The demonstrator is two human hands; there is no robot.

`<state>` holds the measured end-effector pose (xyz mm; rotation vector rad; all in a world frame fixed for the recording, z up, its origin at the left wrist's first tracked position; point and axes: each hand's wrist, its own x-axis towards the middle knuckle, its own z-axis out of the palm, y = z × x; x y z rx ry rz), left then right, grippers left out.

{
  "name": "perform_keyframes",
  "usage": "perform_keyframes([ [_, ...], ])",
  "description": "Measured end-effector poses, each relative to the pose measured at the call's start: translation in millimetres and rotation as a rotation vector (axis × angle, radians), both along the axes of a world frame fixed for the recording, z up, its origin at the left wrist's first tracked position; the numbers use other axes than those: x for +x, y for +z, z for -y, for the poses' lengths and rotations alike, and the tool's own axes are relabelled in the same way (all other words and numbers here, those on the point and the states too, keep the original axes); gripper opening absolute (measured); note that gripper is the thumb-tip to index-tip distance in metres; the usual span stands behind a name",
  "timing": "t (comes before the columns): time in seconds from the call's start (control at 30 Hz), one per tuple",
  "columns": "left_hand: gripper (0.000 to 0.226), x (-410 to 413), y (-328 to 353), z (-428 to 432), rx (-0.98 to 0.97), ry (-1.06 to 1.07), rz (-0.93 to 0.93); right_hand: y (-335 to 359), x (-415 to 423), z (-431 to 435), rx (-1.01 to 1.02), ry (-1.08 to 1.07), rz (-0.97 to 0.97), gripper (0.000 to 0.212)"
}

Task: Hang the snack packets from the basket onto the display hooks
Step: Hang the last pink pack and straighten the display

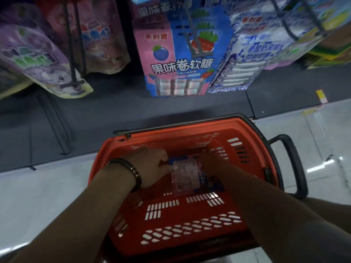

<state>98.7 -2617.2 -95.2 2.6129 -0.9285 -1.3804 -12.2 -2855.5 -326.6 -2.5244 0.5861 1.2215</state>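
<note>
Shop floor [47, 196] | basket [190, 128] | left hand [150, 164] pinches packet [187, 175] | right hand [210, 164] on it, grip unclear

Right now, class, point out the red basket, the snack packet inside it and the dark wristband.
red basket [190, 129], head view, far rim.
snack packet [185, 177], head view, pale label panel.
dark wristband [133, 170], head view, band on left wrist.

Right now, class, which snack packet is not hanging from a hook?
The packet in the red basket, held by left hand and right hand; others hang on hooks.
</note>
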Motion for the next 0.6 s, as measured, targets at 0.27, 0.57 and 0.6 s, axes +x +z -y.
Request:
perform_keyframes([
  [0.27, 0.04, -4.5, -10.7, 2.1, -0.005, 0.034, -0.052, 2.7, 0.7, -3.3, -0.104, 0.076, 0.073, 0.029],
  [0.57, 0.045, 0.7, -3.3, 2.4, -0.014, 0.058, -0.04, 88.0, 16.6, -18.4, 0.178, 0.28, 0.06, 0.029],
  [0.6, 0.047, 0.5, -1.5, 2.6, -0.025, 0.065, -0.027, 95.6, 20.4, -19.5, 0.202, 0.318, 0.042, 0.033],
])
